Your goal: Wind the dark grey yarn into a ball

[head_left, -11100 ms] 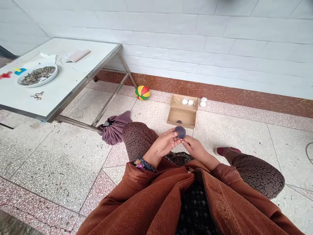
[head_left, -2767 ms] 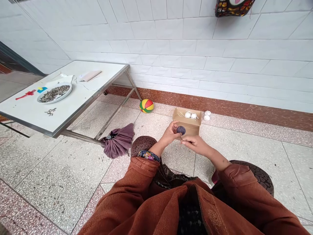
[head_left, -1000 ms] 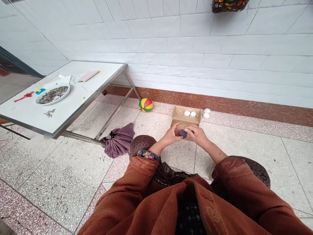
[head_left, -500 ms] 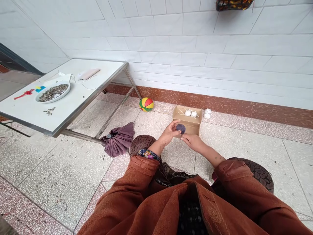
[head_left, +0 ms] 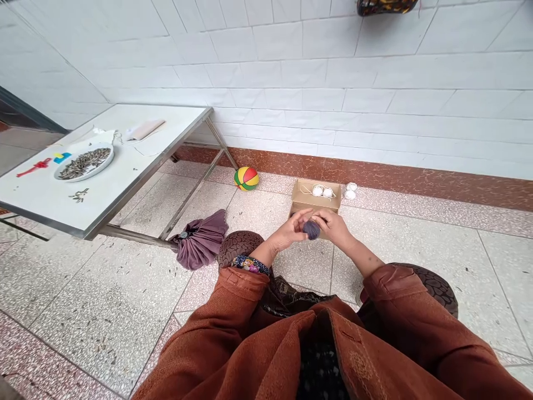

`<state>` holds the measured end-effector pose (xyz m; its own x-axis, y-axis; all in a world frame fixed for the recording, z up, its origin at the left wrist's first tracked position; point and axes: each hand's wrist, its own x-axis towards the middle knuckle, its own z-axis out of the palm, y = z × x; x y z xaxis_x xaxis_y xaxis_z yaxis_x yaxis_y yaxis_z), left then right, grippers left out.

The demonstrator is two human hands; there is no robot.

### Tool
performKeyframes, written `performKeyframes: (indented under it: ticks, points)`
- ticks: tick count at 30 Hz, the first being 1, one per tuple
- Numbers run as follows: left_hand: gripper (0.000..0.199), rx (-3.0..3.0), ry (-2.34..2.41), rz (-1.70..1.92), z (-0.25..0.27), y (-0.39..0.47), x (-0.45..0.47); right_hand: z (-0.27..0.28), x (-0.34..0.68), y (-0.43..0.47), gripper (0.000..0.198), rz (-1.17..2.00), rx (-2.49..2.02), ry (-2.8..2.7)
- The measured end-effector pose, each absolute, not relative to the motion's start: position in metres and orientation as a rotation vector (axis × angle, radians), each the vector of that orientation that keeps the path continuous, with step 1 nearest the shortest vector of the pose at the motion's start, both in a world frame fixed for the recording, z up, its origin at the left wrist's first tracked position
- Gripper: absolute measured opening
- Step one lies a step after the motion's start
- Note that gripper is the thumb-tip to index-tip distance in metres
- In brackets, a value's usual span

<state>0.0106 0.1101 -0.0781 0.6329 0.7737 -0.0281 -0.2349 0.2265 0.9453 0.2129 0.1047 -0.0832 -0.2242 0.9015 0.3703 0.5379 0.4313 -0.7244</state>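
Observation:
A small dark purple-grey ball of yarn (head_left: 311, 230) sits between my hands, above a cardboard box (head_left: 320, 203). My left hand (head_left: 288, 233) grips the ball from its left side, thumb below and fingers above. The closed fingers of my right hand (head_left: 335, 229) are at the ball's upper right edge, pinching what looks like its yarn; the strand is too fine to make out. Two white yarn balls (head_left: 317, 190) with loose strands rest in the far part of the box. My hands hide much of the box's near part.
More white balls (head_left: 350, 191) lie right of the box by the wall. A colourful ball (head_left: 246, 178) sits near the leg of a white table (head_left: 129, 169), which carries a plate of seed-like pieces (head_left: 111, 158). Purple cloth (head_left: 202, 239) lies on the floor by my knee.
My right hand has moved from the lower right of the yarn ball up to its top right. The ball has dropped slightly and turned in my left hand. The view has shifted a little.

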Motion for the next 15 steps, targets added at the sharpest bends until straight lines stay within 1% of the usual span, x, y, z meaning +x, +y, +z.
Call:
performKeyframes:
  ticks: [2,4,6,8,12,15]
  points:
    - [0.079,1.032,0.556,0.826,-0.077,0.112,0.01,-0.092,0.21,0.104,0.022,0.589,-1.298,-1.939]
    - [0.067,0.953,0.577,0.891,-0.078,0.115,0.009,-0.096,0.208,0.099,0.021,0.605,-1.31,-2.048]
    - [0.055,0.931,0.632,0.945,-0.079,0.118,0.008,-0.095,0.207,0.09,0.021,0.614,-1.233,-2.175]
    - [0.049,0.978,0.71,0.977,-0.08,0.121,0.007,-0.089,0.207,0.08,0.022,0.614,-1.118,-2.258]
    - [0.051,1.165,0.825,0.921,-0.08,0.121,0.005,-0.069,0.214,0.075,0.024,0.593,-0.991,-2.222]
    - [0.068,1.191,0.745,0.779,-0.079,0.117,0.005,-0.058,0.219,0.083,0.025,0.567,-1.005,-2.084]
